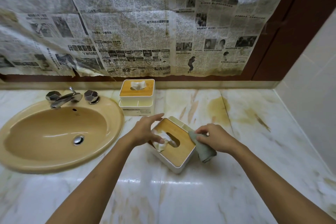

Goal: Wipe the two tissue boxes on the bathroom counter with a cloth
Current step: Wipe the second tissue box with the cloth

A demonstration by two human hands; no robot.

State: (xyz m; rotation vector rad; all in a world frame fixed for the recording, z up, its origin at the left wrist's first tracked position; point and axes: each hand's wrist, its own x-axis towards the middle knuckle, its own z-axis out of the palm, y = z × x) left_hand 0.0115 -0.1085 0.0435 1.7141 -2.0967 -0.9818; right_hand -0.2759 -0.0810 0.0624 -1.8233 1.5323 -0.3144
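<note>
Nearest you, the white plastic tissue box with the wooden lid [181, 149] sits askew on the glossy marble counter [163, 196]. Your left hand [145, 131] holds its left end, thumb on the lid. Your right hand [212, 138] pinches the folded grey-green cloth [203, 151] against its right side. You look to be mid-wipe on this first box. The second white, wooden-topped tissue box [137, 90] stands untouched at the back wall, beside the tan oval sink [54, 129], and seems still to do.

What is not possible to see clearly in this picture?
Head view:
Right wall of near tissue box: hidden by cloth and right hand.
Its left end: under left hand.
Front label of far tissue box: print too small.
Top of newspaper: cut off by frame edge.
</note>
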